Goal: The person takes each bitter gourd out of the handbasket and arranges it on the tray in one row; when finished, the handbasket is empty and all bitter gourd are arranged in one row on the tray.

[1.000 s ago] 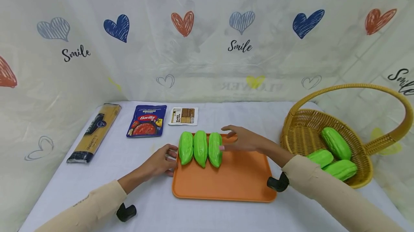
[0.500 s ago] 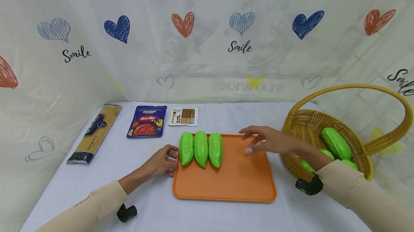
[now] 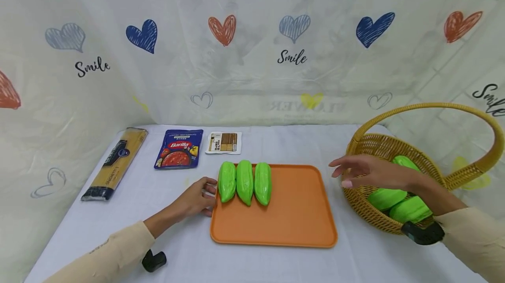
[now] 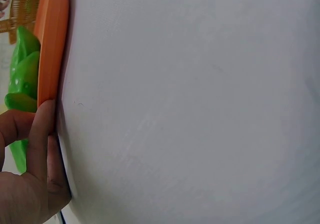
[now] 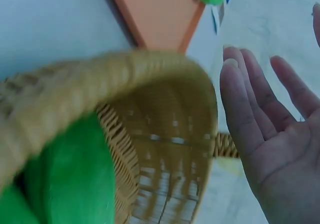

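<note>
An orange tray (image 3: 276,226) holds three green vegetables (image 3: 245,182) side by side at its back left. My left hand (image 3: 193,198) rests its fingertips on the tray's left edge; in the left wrist view the fingers (image 4: 42,119) touch the tray wall (image 4: 52,44). Over the near-left rim of the wicker basket (image 3: 438,164) hovers my right hand (image 3: 375,172), empty, fingers spread loosely. Several green vegetables (image 3: 410,209) lie in the basket, partly hidden by that hand and forearm. The right wrist view shows the open palm (image 5: 285,149) beside the basket rim (image 5: 135,69).
A spaghetti pack (image 3: 116,162) lies at the far left. Behind the tray are a blue Barilla pouch (image 3: 179,149) and a small white-and-brown packet (image 3: 223,142). The basket's tall handle (image 3: 434,105) arches over its right side. A white curtain with hearts stands behind.
My right hand has moved right, from beside the third green vegetable on the tray to over the basket, holding nothing. The left hand and tray have stayed in place.
</note>
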### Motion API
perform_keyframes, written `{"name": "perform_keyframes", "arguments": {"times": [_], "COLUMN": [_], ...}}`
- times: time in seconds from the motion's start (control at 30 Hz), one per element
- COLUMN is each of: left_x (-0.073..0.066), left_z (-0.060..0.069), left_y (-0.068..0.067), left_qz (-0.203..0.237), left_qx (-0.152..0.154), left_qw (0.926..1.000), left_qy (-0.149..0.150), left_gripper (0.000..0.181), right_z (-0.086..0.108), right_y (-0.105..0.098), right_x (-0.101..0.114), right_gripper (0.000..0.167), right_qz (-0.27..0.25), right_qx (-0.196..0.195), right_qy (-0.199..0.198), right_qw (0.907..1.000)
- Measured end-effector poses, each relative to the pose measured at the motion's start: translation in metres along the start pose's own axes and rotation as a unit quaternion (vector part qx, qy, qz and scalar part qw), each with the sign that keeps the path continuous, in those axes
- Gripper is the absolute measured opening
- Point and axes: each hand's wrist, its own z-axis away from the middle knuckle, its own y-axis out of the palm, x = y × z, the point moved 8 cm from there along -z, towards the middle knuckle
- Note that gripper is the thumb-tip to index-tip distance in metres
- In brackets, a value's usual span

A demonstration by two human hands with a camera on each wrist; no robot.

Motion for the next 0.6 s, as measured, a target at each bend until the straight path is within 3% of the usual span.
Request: {"name": "perform_keyframes", "arguments": {"times": [0.27, 0.5, 0.6], "left_x": [0.002, 0.001, 0.001], "left_z": [0.002, 0.002, 0.001], "left_y": [-0.001, -0.001, 0.0], "left_qz": [0.002, 0.0, -0.002], "left_qx": [0.001, 0.004, 0.004], "left_qw": [1.0, 0.9999, 1.0], "left_qy": [0.005, 0.009, 0.008], "left_gripper": [0.061, 0.062, 0.062], "right_z": [0.03, 0.042, 0.045], "right_y": [-0.024, -0.051, -0.064], "right_x": [-0.016, -0.049, -0.063], "right_gripper": [0.05, 0.056, 0.057], "right_qz": [-0.046, -0.005, 0.052], "right_qx": [0.006, -0.041, -0.066], "right_qy": [0.013, 0.084, 0.106], "right_qw": [0.9988, 0.9956, 0.9909]}}
